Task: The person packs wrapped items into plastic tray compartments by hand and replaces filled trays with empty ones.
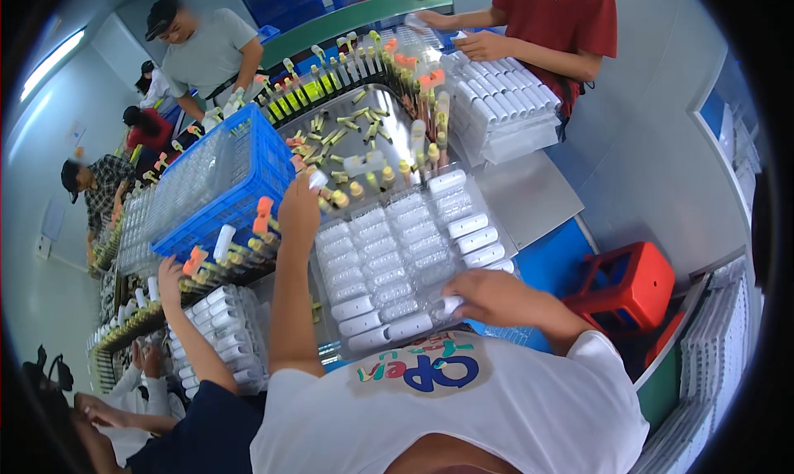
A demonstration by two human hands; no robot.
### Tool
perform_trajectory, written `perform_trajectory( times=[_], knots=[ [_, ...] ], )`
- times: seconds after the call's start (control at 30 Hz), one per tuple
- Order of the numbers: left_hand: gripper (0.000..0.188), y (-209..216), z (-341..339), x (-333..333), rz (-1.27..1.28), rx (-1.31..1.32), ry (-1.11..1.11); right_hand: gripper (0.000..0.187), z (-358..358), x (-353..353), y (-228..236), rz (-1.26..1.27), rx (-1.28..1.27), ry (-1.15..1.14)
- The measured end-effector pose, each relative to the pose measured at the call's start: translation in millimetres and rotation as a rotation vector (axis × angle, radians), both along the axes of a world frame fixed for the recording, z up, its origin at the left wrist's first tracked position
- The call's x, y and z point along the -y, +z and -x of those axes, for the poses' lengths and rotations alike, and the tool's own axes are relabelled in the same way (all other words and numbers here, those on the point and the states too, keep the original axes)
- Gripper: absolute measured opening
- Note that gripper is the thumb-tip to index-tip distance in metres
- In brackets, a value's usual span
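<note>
Centrally, the clear blister tray lies on the bench, the right hand pinching a white capped piece at its near edge, the left hand pinching another white piece beside the blue basket.

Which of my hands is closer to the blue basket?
Left. Your left hand is raised just right of the blue basket, over the metal tray. Your right hand is far off, at the near right corner of the clear plastic tray.

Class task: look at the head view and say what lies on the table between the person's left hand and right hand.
In the head view, the clear plastic tray with rows of white tubes spans the stretch between the left hand and the right hand.
</note>
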State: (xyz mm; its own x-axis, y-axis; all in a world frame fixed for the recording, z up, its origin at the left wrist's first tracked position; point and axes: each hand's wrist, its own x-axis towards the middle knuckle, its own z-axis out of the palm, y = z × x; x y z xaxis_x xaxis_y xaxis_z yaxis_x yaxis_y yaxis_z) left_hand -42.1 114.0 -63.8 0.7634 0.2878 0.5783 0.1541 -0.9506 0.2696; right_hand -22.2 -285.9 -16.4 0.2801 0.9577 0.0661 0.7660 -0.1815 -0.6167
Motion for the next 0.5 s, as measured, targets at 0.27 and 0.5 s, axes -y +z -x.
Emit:
perform_trajectory(
  times=[0.27,0.5],
  knots=[
    [0.028,0,36,-40,-0.159,-0.164,0.288,0.032,-213,-64,-42,-0.618,-0.213,-0.643],
    [0.029,-7,81,-66,-0.095,-0.130,0.373,0.032,-227,-157,-15,-0.350,0.266,-0.089]
  ],
)
